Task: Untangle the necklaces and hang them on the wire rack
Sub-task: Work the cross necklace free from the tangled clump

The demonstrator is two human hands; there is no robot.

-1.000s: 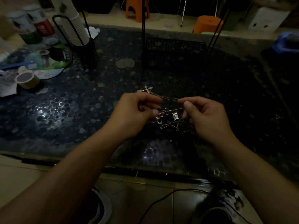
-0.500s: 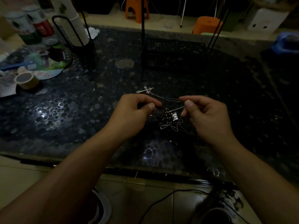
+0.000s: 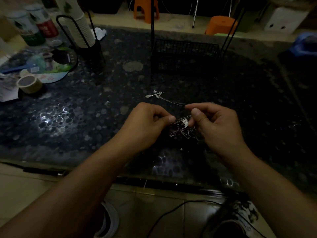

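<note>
Several tangled necklaces hang over the dark pebbled bench, nearer the viewer than the wire rack; left hand and right hand each pinch a chain, a cross pendant lying between tangle and rack

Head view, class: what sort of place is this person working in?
Probably a home or small shop room, not a workshop: a pebble-patterned table, orange plastic stools on a tiled floor, and a stack of paper cups beside bottles.
</note>
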